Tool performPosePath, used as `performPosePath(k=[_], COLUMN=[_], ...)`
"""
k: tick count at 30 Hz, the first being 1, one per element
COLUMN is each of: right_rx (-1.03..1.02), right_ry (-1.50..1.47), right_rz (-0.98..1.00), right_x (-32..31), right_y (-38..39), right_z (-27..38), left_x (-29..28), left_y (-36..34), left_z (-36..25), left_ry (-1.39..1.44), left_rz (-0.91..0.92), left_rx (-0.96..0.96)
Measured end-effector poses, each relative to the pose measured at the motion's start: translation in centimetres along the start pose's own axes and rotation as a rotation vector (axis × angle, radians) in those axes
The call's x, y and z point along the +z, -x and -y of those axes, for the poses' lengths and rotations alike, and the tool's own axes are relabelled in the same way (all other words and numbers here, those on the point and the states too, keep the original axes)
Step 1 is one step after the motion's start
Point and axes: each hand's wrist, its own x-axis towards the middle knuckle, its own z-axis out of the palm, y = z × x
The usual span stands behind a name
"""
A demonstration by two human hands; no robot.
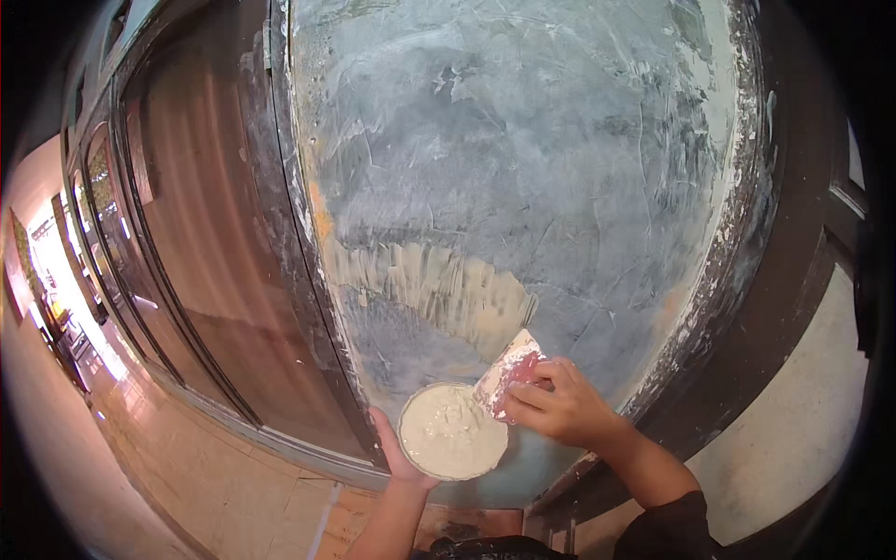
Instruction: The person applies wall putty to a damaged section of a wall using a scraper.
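My left hand (pixel 399 455) holds a round bowl of cream-white filler paste (pixel 453 432) from its left side and below, thumb up along the rim. In my right hand (pixel 567 403) is a flat reddish putty scraper (pixel 509 377), its face smeared with white paste. The scraper's lower edge is at the bowl's right rim; whether it touches the paste I cannot tell. Above it rises a grey-blue plastered wall (pixel 504 168). A cream streaked band of filler (pixel 448 285) crosses that wall just above the bowl and scraper.
Left of the wall stands a brown framed door or window panel (pixel 201 224). A dark wooden frame (pixel 756 308) edges the right side, flecked with white. Tiled floor (pixel 224 476) runs along the lower left toward a bright opening.
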Motion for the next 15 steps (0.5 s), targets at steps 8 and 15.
performPosePath(k=[8,15], right_rx=[0.022,0.040], right_ry=[0.007,0.034], right_rz=[0.009,0.003], right_x=[-0.9,-1.5], right_y=[0.6,1.1], right_z=[0.6,1.4], left_x=[1.0,0.7], left_y=[0.9,1.2], left_z=[0.6,0.8], left_ry=[-0.062,-0.015], left_rz=[0.023,0.028], left_rx=[-0.011,-0.038])
